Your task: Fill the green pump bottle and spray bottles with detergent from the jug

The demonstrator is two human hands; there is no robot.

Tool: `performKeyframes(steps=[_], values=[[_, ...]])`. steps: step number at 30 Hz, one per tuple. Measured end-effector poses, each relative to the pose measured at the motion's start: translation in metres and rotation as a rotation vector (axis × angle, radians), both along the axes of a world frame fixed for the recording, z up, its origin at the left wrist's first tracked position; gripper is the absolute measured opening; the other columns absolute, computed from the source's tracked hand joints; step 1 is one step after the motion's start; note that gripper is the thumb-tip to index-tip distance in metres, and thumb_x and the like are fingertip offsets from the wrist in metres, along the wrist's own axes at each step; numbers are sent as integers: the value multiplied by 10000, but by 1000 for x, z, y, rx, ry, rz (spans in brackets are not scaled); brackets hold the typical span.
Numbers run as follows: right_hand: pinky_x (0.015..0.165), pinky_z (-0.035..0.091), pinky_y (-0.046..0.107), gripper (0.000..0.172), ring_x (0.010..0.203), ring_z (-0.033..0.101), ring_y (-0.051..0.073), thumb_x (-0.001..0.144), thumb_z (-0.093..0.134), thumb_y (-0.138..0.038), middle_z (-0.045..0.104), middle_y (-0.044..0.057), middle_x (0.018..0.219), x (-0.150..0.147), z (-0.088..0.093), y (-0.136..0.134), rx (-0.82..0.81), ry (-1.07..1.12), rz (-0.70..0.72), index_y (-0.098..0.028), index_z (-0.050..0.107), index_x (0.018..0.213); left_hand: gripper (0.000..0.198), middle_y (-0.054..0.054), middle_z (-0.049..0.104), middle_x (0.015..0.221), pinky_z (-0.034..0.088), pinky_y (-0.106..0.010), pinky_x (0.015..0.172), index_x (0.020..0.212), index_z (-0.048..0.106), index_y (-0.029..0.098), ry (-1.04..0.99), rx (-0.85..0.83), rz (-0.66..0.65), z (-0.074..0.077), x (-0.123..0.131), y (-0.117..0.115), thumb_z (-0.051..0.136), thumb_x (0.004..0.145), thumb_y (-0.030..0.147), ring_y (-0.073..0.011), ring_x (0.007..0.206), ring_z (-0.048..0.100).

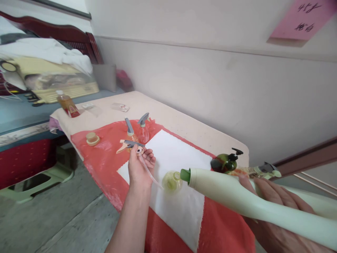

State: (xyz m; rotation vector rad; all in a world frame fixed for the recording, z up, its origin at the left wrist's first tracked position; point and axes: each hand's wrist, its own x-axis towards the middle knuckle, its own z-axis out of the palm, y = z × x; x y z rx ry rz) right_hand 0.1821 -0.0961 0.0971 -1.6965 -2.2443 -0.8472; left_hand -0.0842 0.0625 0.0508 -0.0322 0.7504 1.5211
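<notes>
Head view: I've got the left hand (140,167) gripping a spray head (130,143), tube (149,173) trailing to the round bottle (171,183) just right of that hand, probably held aside to free its mouth; white sheet (181,151) under it, likely for drips. Right hand (276,191) grips a pale green kettle (223,189), spout (185,174) reaching left beside the bottle's mouth, seemingly lined up. Pink note (302,21) above right hand: handwritten "45", rest unclear; no brand legible.
</notes>
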Motion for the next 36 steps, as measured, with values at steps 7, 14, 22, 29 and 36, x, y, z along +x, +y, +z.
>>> performKeyframes(steps=[7, 14, 22, 29, 36], values=[[873, 476, 624, 583, 1228, 464, 447, 858, 360, -152, 434, 240, 1394, 0, 0, 2, 12, -201, 33, -202, 276, 1433, 251, -16, 574, 580, 432, -194, 483, 698, 544, 147, -6, -2, 2, 1, 0, 0, 563, 800, 376, -104, 501, 536], [883, 479, 612, 621, 1266, 416, 458, 834, 365, -131, 414, 241, 1410, 6, -3, -1, 10, -237, 24, -198, 273, 1444, 245, -16, 576, 586, 430, -191, 484, 701, 544, 149, -2, 2, 2, 1, -1, 0, 557, 800, 372, -101, 506, 536], [852, 488, 620, 626, 1241, 445, 463, 817, 375, -133, 450, 244, 1375, 4, 0, -1, 30, -257, 49, -208, 300, 1433, 249, -20, 575, 594, 427, -193, 477, 705, 542, 149, 4, -6, 0, 0, 0, 1, 554, 802, 378, -105, 508, 536], [841, 495, 617, 642, 1242, 443, 463, 811, 381, -130, 448, 251, 1375, 3, 3, 0, 22, -257, 69, -201, 283, 1442, 251, -19, 571, 598, 431, -192, 483, 704, 541, 150, -3, -10, 5, 1, -1, 0, 557, 804, 379, -104, 515, 536], [905, 461, 632, 651, 1306, 356, 463, 825, 356, -120, 400, 244, 1415, 6, -4, -3, 3, -254, 29, -192, 251, 1462, 248, -19, 570, 595, 429, -190, 477, 709, 543, 147, -11, 3, 6, 2, -1, 0, 550, 811, 373, -103, 509, 535]])
